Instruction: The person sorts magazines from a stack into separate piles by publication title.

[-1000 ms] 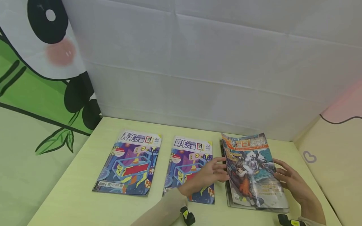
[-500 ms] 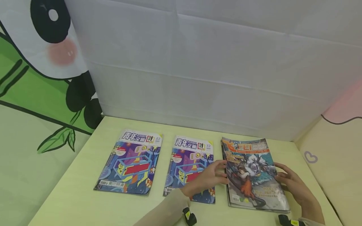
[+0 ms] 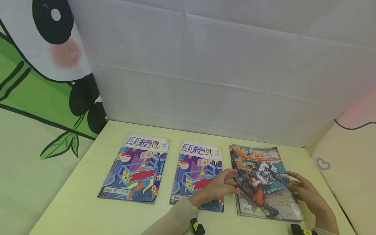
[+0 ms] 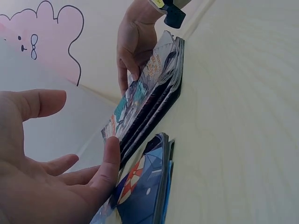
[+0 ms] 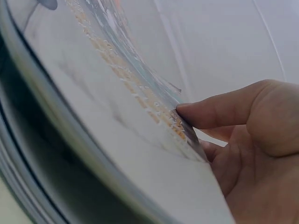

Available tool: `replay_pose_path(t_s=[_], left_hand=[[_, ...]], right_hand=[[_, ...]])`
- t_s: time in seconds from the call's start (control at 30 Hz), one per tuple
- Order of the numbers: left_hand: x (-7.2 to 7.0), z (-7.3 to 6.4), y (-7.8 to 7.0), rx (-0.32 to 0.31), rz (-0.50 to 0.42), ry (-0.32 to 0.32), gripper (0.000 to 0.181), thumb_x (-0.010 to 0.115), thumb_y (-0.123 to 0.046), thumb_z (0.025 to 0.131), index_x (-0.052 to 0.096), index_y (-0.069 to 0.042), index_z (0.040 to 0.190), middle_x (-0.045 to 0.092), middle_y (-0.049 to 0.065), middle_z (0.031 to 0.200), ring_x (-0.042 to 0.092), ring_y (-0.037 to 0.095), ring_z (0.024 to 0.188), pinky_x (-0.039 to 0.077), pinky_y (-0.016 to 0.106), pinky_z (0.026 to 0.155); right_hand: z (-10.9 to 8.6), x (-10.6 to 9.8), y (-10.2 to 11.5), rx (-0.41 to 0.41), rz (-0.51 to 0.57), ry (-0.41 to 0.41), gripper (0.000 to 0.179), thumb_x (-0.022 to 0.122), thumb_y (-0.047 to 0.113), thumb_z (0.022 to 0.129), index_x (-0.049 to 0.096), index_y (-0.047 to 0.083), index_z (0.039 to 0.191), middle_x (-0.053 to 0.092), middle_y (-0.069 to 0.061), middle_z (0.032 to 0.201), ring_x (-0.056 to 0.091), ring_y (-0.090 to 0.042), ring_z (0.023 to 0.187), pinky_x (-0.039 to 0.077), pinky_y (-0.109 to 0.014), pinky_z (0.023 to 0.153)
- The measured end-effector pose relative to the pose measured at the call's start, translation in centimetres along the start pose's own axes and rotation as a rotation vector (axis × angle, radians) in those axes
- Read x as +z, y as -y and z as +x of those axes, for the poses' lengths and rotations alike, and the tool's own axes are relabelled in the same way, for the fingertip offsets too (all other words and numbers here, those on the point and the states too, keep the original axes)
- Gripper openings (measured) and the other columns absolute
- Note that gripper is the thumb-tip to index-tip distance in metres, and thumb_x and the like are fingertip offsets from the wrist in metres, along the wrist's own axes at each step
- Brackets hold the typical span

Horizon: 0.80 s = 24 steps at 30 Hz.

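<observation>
A magazine with an orange title and an armed figure on its cover (image 3: 264, 182) lies on top of a small stack at the table's right. The fingers of my left hand (image 3: 218, 187) touch its left edge; in the left wrist view the thumb (image 4: 46, 102) stands well away from it. At the right edge my right hand (image 3: 309, 194) pinches the magazine. Its thumb (image 5: 205, 112) is on the cover in the right wrist view, while the other fingers are partly hidden behind the edge. Dark gaps show between the stacked magazines from the side.
Left of the stack lies a purple-blue magazine (image 3: 188, 163), partly under my left forearm. A matching magazine (image 3: 135, 173) lies farther left. The pale yellow table (image 3: 88, 209) meets a white cloth wall (image 3: 205, 81) behind and printed panels at both sides.
The top magazine came down and flattened onto the stack, its far edge dropping. Since then it has shifted slightly right and toward me, both hands moving with it.
</observation>
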<state>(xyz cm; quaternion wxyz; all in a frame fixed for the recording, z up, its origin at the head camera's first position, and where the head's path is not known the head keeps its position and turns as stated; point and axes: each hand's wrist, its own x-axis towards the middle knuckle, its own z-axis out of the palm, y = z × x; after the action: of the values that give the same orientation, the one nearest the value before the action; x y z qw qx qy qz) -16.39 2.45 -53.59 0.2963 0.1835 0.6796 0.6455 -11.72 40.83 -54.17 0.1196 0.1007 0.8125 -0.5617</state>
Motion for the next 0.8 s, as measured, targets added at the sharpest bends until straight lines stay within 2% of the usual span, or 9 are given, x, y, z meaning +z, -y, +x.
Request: replay_pose_path(t_s=[0.03,0.1,0.17,0.23,0.33,0.5,0.57,0.7,0.8], left_hand=[[0.0,0.0,0.0,0.002,0.006,0.002,0.071,0.079,-0.007,0.101,0.049,-0.013,0.165,0.054,0.013,0.166,0.063,0.032,0.141,0.059,0.047,0.108],[0.0,-0.1,-0.1,0.004,0.02,0.009,0.073,0.08,-0.008,0.101,0.048,-0.013,0.166,0.053,0.012,0.168,0.062,0.031,0.143,0.058,0.048,0.11],[-0.1,-0.2,0.0,0.007,0.025,0.025,0.074,0.079,-0.008,0.101,0.047,-0.013,0.167,0.051,0.01,0.17,0.06,0.031,0.145,0.057,0.048,0.112],[-0.1,-0.3,0.0,0.012,0.031,0.04,0.075,0.079,-0.009,0.102,0.045,-0.013,0.168,0.05,0.008,0.171,0.059,0.031,0.147,0.056,0.047,0.114],[-0.1,-0.4,0.1,0.017,0.03,0.059,0.075,0.078,-0.009,0.103,0.043,-0.012,0.17,0.048,0.007,0.173,0.057,0.031,0.149,0.055,0.046,0.114],[-0.2,-0.5,0.0,0.013,0.045,0.047,0.074,0.079,-0.009,0.102,0.045,-0.013,0.168,0.05,0.006,0.171,0.058,0.03,0.148,0.055,0.047,0.114],[-0.2,-0.6,0.0,0.011,0.053,0.041,0.074,0.079,-0.008,0.101,0.046,-0.013,0.168,0.05,0.006,0.171,0.058,0.03,0.147,0.054,0.048,0.115],[-0.1,-0.7,-0.1,0.007,0.064,0.034,0.074,0.08,-0.009,0.101,0.048,-0.014,0.167,0.051,0.006,0.17,0.059,0.029,0.148,0.051,0.05,0.119],[0.0,-0.8,-0.1,0.008,0.072,0.032,0.074,0.081,-0.01,0.1,0.048,-0.013,0.167,0.052,0.007,0.17,0.059,0.03,0.148,0.049,0.052,0.121]], right_hand=[[0.0,0.0,0.0,0.001,0.001,-0.003,0.049,0.056,0.005,0.115,0.054,0.043,0.145,0.062,-0.004,0.105,0.066,-0.014,0.089,0.061,-0.034,0.079],[0.1,0.0,0.1,0.004,-0.018,-0.003,0.048,0.055,0.005,0.115,0.052,0.027,0.157,0.062,-0.004,0.105,0.066,-0.014,0.089,0.061,-0.034,0.079],[0.1,0.0,0.2,0.009,-0.051,0.006,0.052,0.053,0.006,0.116,0.04,0.005,0.166,0.063,-0.006,0.109,0.067,-0.013,0.092,0.061,-0.033,0.081],[0.2,0.1,0.4,0.022,-0.078,0.005,0.058,0.051,0.008,0.117,0.027,-0.011,0.167,0.066,-0.008,0.115,0.069,-0.013,0.095,0.061,-0.033,0.083],[0.3,0.3,0.7,0.043,-0.112,0.019,0.062,0.047,0.015,0.12,0.02,-0.016,0.167,0.07,-0.013,0.123,0.072,-0.014,0.098,0.061,-0.034,0.085],[0.5,0.7,1.4,0.068,-0.158,0.017,0.065,0.044,0.025,0.121,0.024,-0.018,0.165,0.071,-0.019,0.127,0.073,-0.014,0.1,0.061,-0.031,0.086],[0.6,0.8,1.7,0.073,-0.175,0.007,0.066,0.044,0.027,0.122,0.025,-0.019,0.164,0.07,-0.025,0.13,0.073,-0.012,0.102,0.061,-0.029,0.087],[0.6,0.9,2.0,0.084,-0.222,-0.018,0.067,0.043,0.03,0.122,0.027,-0.02,0.163,0.059,-0.04,0.146,0.071,-0.011,0.106,0.059,-0.027,0.089],[0.6,0.9,1.9,0.089,-0.248,-0.028,0.068,0.043,0.032,0.122,0.026,-0.019,0.164,0.051,-0.043,0.154,0.072,-0.018,0.112,0.059,-0.034,0.095]])
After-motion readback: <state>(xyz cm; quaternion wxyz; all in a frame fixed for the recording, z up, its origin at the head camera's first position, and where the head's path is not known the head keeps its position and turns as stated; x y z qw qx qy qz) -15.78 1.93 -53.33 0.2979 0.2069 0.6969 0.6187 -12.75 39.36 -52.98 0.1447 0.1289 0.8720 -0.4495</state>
